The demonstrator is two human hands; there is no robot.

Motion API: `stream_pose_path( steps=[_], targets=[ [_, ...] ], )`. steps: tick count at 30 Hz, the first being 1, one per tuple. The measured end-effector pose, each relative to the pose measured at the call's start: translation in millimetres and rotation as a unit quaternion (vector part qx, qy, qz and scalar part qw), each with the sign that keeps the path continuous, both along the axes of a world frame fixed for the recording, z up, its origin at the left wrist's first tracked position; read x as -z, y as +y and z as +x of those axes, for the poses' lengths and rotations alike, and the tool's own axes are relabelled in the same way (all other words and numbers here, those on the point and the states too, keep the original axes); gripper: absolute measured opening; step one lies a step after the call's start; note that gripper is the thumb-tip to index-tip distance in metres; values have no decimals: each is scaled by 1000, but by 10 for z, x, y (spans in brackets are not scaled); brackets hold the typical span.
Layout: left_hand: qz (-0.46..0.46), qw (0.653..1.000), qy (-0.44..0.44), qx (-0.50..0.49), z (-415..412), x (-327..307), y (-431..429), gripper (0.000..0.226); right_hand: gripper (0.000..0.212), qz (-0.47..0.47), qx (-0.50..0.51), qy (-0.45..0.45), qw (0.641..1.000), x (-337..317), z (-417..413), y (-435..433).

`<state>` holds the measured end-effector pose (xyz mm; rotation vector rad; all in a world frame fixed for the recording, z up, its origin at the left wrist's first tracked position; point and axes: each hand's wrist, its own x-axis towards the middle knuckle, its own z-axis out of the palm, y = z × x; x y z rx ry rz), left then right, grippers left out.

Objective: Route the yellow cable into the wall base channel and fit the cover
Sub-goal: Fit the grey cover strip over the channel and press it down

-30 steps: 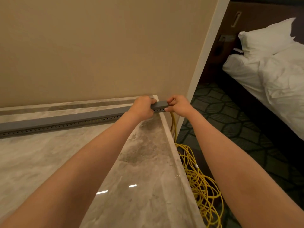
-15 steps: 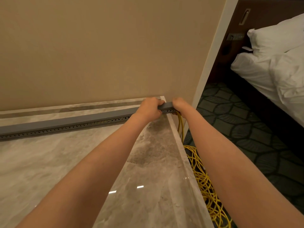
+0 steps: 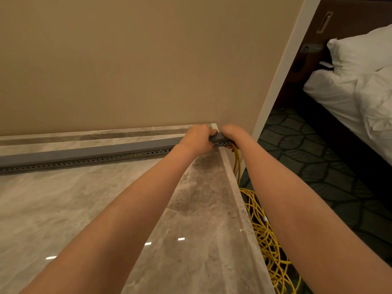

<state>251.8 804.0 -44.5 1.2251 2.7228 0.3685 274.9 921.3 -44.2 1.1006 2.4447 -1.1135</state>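
Gripping the channel (image 3: 84,152) end, left hand (image 3: 197,139) and right hand (image 3: 232,133) curl tightly.

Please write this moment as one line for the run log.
left hand: grips grey channel near end | right hand: grips channel end | yellow cable: exits there, slack piled on carpet

The gray channel (image 3: 84,153) runs out of frame at 9 o'clock. Our left grip (image 3: 198,139) covers a stretch of it. Our right grip (image 3: 231,134) hides its end, so we cannot see where the yellow cable (image 3: 265,236) meets it. The cable's coil is cut off at 5 o'clock, the bed (image 3: 350,98) at 3.
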Motion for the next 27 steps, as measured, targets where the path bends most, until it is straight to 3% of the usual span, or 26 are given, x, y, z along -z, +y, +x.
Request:
stream_pose_path(
  steps=[4,9,14,21,24,27],
  targets=[
    [39,998,-45,-7,-23,22,-39,33,34,59,-33,-2,998,63,-64,-11],
    [95,940,-309,-106,-194,-206,8,31,29,128,-54,20,990,112,-16,0],
    [-78,974,-164,-139,-201,-66,175,36,33,168,-79,17,982,129,28,0],
    [-68,946,-271,-162,-260,-43,245,43,31,167,-120,-14,978,101,24,46],
    [-85,942,-277,-169,-303,-19,237,46,31,166,-133,-18,977,95,22,55],
    [-95,955,-230,-163,-320,17,266,43,32,165,-128,-20,978,84,30,42]
  ],
)
